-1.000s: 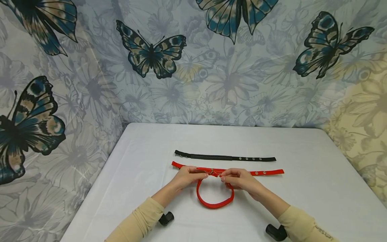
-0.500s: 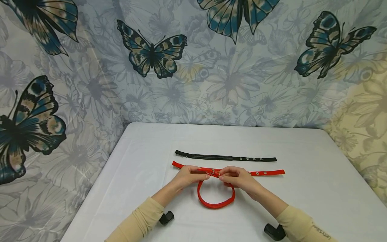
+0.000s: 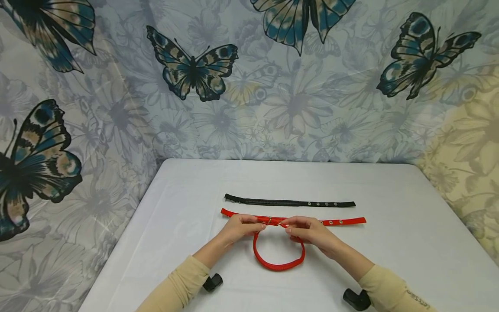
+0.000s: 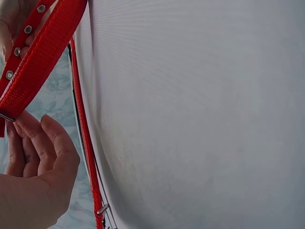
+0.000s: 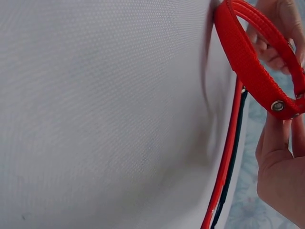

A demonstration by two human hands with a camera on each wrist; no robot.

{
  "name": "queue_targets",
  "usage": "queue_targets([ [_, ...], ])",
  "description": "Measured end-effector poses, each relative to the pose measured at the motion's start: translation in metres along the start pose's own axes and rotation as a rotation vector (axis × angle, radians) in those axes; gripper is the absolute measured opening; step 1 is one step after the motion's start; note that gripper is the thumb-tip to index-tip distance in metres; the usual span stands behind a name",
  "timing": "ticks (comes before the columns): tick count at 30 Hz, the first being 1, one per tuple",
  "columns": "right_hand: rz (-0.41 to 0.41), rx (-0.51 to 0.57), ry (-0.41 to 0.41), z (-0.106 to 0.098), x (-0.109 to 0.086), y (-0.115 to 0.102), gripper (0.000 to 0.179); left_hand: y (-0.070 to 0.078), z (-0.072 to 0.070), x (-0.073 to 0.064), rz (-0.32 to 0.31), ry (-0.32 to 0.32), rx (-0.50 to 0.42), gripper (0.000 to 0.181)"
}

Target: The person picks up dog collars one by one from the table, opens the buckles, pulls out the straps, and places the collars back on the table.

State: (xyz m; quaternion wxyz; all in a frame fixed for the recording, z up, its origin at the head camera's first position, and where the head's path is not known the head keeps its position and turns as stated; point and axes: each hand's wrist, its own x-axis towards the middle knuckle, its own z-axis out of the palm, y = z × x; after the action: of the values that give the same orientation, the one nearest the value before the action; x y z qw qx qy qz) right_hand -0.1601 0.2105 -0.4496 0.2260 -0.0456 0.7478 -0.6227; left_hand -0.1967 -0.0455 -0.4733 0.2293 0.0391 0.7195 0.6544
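Note:
Both hands hold a red collar (image 3: pixel 278 267) bent into a loop, its two ends meeting between the fingertips at the far side. My left hand (image 3: pixel 239 228) pinches the end with the metal buckle; in the left wrist view, the metal bar shows beside that hand's fingertips. With the fingers and thumb, my right hand (image 3: pixel 309 232) pinches the other end, where metal eyelets (image 5: pixel 278 105) show in the right wrist view. I cannot tell whether the strap end passes through the buckle. Just behind the hands, a second red collar (image 3: pixel 348 222) lies stretched out, partly hidden by them.
Farther back, a black collar (image 3: pixel 273 202) with eyelets lies straight on the white table (image 3: pixel 195 182). A butterfly-patterned backdrop (image 3: pixel 296 108) rises behind the table. Black wrist devices (image 3: pixel 212 282) show beside the sleeves.
The fingertips come slightly closer together, then draw a little apart, and the loop widens slightly. Both hands keep hold of the red collar. The head view shifts a little.

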Motion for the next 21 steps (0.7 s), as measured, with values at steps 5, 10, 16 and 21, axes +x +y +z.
queue_targets([
  [5, 0.025, -0.016, 0.033, 0.0025, 0.0023, -0.0015, 0.043, 0.0019, 0.0015, -0.0014, 0.007, -0.013, 0.003, 0.031],
  [10, 0.029, -0.02, 0.064, 0.0068, 0.0071, -0.0039, 0.042, 0.0059, 0.0027, -0.0032, 0.023, -0.03, 0.038, 0.03],
  [16, 0.017, -0.013, 0.067, 0.0092, 0.0094, -0.0045, 0.037, 0.0093, 0.0032, -0.0042, 0.023, -0.046, 0.062, 0.031],
  [21, 0.004, -0.024, 0.055, 0.0083, 0.0084, -0.0048, 0.037, 0.0082, 0.0027, -0.0033, 0.035, -0.049, 0.062, 0.029],
])
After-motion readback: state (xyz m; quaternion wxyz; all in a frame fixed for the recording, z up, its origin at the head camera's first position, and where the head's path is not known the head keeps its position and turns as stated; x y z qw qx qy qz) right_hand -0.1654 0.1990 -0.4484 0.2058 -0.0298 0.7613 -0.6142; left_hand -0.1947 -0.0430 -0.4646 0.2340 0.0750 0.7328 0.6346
